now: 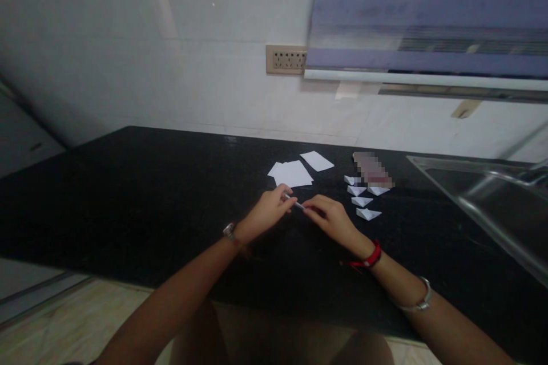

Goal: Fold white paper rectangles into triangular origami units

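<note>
Just above the black countertop, my left hand (pixel 269 208) and my right hand (pixel 333 219) pinch the two ends of a thin white piece of paper (pixel 296 202), seen nearly edge-on. Its exact fold is too small to make out. Loose white paper sheets (pixel 294 174) lie overlapping just beyond my left hand, and a separate white sheet (pixel 317 161) rests behind them. To the right of my right hand, several small folded paper pieces (pixel 362 202) form a rough column.
A blurred-out phone-like object (pixel 371 169) lies behind the folded pieces, touching one. The steel sink (pixel 479 194) is set into the black countertop (pixel 141 199) at the right. A socket panel (pixel 286 60) and a blue-grey blind (pixel 428 17) are at the back wall.
</note>
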The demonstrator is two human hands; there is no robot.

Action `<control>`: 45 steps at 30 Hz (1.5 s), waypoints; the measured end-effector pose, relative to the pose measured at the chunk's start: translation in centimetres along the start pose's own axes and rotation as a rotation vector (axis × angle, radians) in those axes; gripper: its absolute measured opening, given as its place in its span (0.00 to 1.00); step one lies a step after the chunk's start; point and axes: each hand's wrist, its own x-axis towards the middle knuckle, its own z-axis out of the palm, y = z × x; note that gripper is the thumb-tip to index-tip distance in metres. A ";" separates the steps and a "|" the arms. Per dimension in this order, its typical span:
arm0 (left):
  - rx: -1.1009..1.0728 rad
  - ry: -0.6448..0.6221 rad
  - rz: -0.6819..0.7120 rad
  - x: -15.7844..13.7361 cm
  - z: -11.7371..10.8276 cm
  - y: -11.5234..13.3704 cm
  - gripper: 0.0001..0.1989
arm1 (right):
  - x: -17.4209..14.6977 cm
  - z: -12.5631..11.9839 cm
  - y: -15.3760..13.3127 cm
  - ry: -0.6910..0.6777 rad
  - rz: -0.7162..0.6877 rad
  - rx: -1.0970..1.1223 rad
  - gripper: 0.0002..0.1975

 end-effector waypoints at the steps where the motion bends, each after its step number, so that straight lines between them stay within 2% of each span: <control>1: 0.014 0.002 0.012 0.0 -0.1 0.0 0.10 | 0.0 0.0 0.1 -0.008 0.006 0.009 0.07; 8: 0.070 0.010 0.065 0.1 -0.1 -0.2 0.07 | -0.1 0.4 0.4 -0.051 0.089 0.119 0.10; 15: -0.117 0.058 0.044 0.2 1.2 -0.6 0.07 | -0.1 0.7 0.4 -0.083 0.139 0.202 0.12; 22: -0.201 0.021 0.018 0.4 1.4 -0.8 0.08 | -0.1 0.8 0.6 -0.082 0.164 0.239 0.13; 27: -0.161 0.059 0.002 0.3 1.9 -1.1 0.14 | -0.1 0.9 0.2 -0.073 0.193 0.236 0.13; 31: -0.169 0.117 -0.011 0.4 2.6 -1.5 0.19 | 0.0 0.9 -0.4 -0.059 0.216 0.212 0.11; 34: -0.170 0.162 -0.004 0.4 2.9 -1.3 0.17 | 0.0 0.9 -0.5 -0.041 0.217 0.179 0.11; 38: -0.139 0.193 0.011 0.2 3.0 -0.7 0.14 | 0.0 1.0 -0.6 -0.008 0.142 0.068 0.12; 45: -0.082 0.161 0.061 -0.2 3.0 -0.3 0.10 | -0.2 0.6 -1.0 0.005 0.104 -0.128 0.12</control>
